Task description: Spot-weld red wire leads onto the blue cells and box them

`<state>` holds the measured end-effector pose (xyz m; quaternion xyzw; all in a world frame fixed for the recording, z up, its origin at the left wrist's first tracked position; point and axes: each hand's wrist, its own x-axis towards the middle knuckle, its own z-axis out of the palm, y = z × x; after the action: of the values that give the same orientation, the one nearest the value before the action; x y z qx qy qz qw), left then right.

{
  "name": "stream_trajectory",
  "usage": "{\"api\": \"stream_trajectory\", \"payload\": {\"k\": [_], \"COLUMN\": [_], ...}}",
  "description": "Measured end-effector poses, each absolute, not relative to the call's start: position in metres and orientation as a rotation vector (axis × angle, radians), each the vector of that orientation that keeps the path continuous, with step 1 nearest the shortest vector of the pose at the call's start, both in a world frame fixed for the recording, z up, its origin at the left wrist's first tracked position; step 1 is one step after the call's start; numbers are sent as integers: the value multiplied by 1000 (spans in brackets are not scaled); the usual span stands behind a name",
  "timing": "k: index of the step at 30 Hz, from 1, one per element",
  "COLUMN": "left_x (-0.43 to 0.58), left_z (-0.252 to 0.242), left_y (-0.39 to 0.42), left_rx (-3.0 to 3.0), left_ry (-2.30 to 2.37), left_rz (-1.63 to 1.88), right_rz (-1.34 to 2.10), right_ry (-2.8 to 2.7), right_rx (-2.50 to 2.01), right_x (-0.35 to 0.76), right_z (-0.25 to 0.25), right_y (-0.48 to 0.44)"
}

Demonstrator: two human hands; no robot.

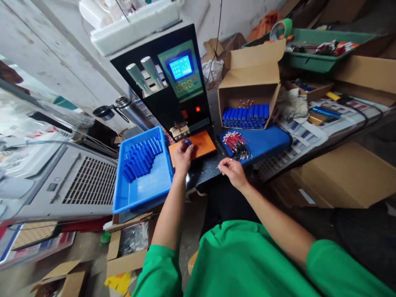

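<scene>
My left hand (pixel 182 157) is closed on a blue cylindrical battery cell (pixel 187 142), mostly covered by the fingers. It is over the orange plate (pixel 204 145), just below the electrode tips (pixel 179 129) of the black spot welder (pixel 148 108). Whether the cell touches the tips I cannot tell. At the bench's front edge, my right hand (pixel 232 171) is pinched; what lies between its fingertips is too small to make out. Close by it, a pile of red and black wire leads (pixel 237 145) lies on a blue pad (pixel 266 142).
Left of the plate stands a blue tray (pixel 148 194) with rows of blue cells (pixel 140 159). An open cardboard box (pixel 251 78) of cells sits behind the leads. A steel flask (pixel 133 113) stands beside the welder. At the back right is a green tray (pixel 318 62).
</scene>
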<state>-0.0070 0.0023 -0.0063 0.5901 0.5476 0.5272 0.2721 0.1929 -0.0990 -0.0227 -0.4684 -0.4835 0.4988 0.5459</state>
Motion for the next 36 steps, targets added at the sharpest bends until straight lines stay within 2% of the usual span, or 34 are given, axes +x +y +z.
{"api": "stream_trajectory", "payload": {"k": [7,14,36], "left_x": [-7,-6,-3], "left_z": [-8,-9,-5], "left_y": [-1,-3,-5], "left_rx": [1536,1540,1549], "left_ry": [1471,1483,1471], "left_rz": [1405,1427,1453], "right_rz": [1009,1204,1075], "right_ry": [-1262,-1097,-1217], "right_rx": [-1004,-956,-1120], "right_x": [169,125,106], "right_z": [20,8,17], "right_y": [-28,28,27]}}
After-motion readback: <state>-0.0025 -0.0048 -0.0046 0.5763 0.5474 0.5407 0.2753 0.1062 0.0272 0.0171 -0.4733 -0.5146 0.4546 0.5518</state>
